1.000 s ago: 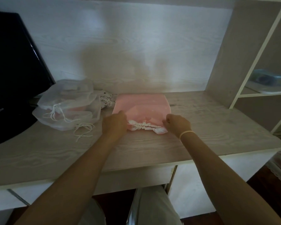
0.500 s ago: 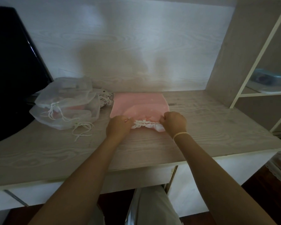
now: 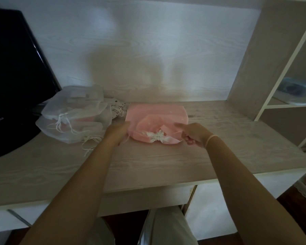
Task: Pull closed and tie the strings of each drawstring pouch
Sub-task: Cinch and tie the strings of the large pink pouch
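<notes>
A pink drawstring pouch (image 3: 155,115) lies flat on the desk (image 3: 157,161), its white mouth (image 3: 157,137) bunched tight and facing me. My left hand (image 3: 117,131) is blurred at the pouch's left edge, and a thin white string (image 3: 127,138) runs from the mouth to its fingers. My right hand (image 3: 194,133) sits at the right end of the mouth with its fingers curled in a pinch; the string there is hidden. To the left a pile of white mesh pouches (image 3: 74,117) lies with loose strings (image 3: 88,144) trailing toward me.
A small patterned pouch (image 3: 117,107) lies between the mesh pile and the pink pouch. A black monitor (image 3: 12,76) stands at the far left. A shelf unit (image 3: 272,64) at the right holds a blue container (image 3: 297,87). The wall panel is close behind.
Both hands have moved outward from the pouch's mouth, left going left and right going right. The white mouth has gathered from a wide frill into a tight bunch.
</notes>
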A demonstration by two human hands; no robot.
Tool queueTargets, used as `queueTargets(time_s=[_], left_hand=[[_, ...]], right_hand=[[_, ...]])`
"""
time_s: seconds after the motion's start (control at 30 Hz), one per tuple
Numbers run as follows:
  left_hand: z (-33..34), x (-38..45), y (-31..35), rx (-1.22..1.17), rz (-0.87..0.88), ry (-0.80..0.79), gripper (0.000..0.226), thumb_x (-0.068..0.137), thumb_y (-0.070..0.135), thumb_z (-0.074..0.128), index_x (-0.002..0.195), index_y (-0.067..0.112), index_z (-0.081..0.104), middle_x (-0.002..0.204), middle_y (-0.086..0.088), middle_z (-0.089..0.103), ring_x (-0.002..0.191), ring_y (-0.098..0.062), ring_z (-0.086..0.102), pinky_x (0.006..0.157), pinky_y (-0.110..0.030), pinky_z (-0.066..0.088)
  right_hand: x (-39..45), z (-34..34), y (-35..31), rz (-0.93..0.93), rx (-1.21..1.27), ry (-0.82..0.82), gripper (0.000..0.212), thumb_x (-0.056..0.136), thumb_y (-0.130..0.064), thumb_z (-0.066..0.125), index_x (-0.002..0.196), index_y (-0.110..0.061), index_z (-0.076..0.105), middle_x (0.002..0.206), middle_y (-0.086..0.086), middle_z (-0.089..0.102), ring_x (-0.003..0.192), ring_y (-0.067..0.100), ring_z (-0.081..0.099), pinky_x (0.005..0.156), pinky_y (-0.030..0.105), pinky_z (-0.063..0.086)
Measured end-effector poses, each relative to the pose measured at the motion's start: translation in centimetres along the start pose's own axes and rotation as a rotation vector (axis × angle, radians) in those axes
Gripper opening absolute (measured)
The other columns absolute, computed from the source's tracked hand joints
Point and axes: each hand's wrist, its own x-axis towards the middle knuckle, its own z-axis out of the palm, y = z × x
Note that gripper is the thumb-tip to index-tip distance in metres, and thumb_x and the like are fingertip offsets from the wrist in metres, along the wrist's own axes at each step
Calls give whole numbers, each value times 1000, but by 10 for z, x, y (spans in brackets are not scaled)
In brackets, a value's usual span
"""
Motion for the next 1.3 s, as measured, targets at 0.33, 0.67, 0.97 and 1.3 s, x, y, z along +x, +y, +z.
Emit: queueTargets(time_s=[0.33, 0.67, 0.97, 1.3], left_hand=[[6, 23, 90, -154, 133, -74, 28, 87, 35, 55, 71, 14, 61, 78, -1, 71, 74, -18, 59, 69, -28, 43], [23, 34, 83, 486, 289, -122, 38, 71, 43, 58, 81, 10, 75, 81, 1, 72, 74, -21, 67, 75, -29, 54], [40, 9, 69, 845, 203, -263, 72, 78, 72, 60, 109, 8, 68, 106, -11, 69, 96, -27, 67, 77, -30, 52], [42, 11, 63, 716, 233, -351, 32, 80, 28, 73, 59, 10, 59, 61, -6, 52, 57, -19, 50, 52, -27, 38]], right_hand=[[24, 6, -72, -164, 377, -254, 40, 92, -49, 51, 111, -19, 70, 90, 7, 57, 72, 17, 51, 77, 32, 44], [54, 6, -66, -329, -137, 287, 49, 92, -16, 53, 139, -13, 41, 122, 5, 53, 81, 16, 55, 58, 14, 47], [58, 17, -58, -367, -689, 502, 27, 90, -15, 54, 111, -2, 63, 127, 17, 43, 117, 31, 42, 100, 34, 38], [34, 19, -60, -422, -805, 334, 27, 94, -20, 51, 100, 1, 67, 108, 17, 60, 107, 27, 51, 97, 36, 42]])
